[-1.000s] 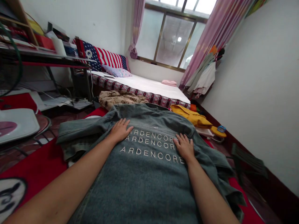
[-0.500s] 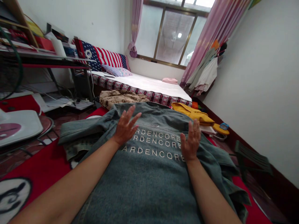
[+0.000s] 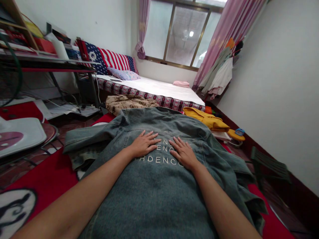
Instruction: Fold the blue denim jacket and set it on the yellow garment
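A grey-blue denim jacket (image 3: 154,196) lies back-up on a red surface (image 3: 45,179), with white lettering across its upper back. My left hand (image 3: 144,144) rests flat on the lettering, fingers spread. My right hand (image 3: 183,152) lies flat beside it, fingers stretched out and pointing toward the left hand. The two hands are close together at the middle of the jacket's back and cover part of the letters. One sleeve (image 3: 87,137) stretches out to the left.
A yellow garment (image 3: 206,121) lies beyond the jacket at the right. A brown patterned cloth (image 3: 127,101) lies behind the collar. A bed (image 3: 159,91) stands under the window. A desk (image 3: 50,63) with clutter is at the left, a white seat (image 3: 20,134) nearer.
Both hands lay apart on the jacket, lifted off it with fingers up half a second ago, and now rest flat again, closer together at the middle of the back.
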Tool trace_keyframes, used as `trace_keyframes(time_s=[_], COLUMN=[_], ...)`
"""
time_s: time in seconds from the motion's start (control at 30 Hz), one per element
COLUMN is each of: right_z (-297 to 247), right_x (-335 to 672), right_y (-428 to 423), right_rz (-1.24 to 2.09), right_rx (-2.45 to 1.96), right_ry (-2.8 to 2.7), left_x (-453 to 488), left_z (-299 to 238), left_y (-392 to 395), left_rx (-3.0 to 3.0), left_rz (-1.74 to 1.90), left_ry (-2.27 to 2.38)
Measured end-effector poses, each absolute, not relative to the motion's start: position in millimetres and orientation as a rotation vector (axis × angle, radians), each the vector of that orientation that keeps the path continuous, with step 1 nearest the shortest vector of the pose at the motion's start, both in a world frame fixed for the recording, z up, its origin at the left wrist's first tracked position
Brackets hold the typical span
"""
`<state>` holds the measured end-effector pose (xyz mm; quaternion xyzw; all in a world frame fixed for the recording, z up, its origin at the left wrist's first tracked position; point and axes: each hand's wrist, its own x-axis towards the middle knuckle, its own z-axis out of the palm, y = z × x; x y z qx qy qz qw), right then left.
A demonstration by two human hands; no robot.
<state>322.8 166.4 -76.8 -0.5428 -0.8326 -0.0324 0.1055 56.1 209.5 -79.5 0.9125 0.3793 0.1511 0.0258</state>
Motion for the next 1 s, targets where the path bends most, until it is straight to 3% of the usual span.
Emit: trace_keyframes(time_s=[0.1,0.27,0.43,0.53,0.67,0.83,0.9,1.0], right_z=[-78.4,-80.7,-82.1,-83.8,-84.0,-85.0,-86.8,-89.9], right_x=[319.7,322.7,341.9,352.7,356.8,354.9,354.1,353.3], right_y=[167.6,170.0,173.6,176.0,177.5,176.6,176.4,177.0], right_rz=[-0.094,-0.107,-0.293,-0.207,-0.367,-0.380,-0.433,-0.257], right_rx=[-1.592,-1.678,-1.889,-2.059,-2.062,-2.146,-2.076,-2.055], right_ry=[-2.429,-2.353,-1.961,-1.910,-1.753,-1.756,-1.775,-2.036], left_x=[58.2,53.9,42.0,39.3,40.5,41.6,41.4,41.8], left_z=[-82.6,-87.0,-86.8,-87.0,-88.8,-88.5,-86.4,-83.9], left_y=[210.7,217.1,226.4,227.6,226.5,227.4,226.8,224.8], left_rx=[2.791,2.588,2.354,2.389,2.423,2.440,2.429,2.506], left_rz=[0.472,0.658,0.846,0.600,0.812,0.586,0.833,1.098], left_ry=[1.213,1.691,2.012,1.961,1.978,1.872,1.859,1.656])
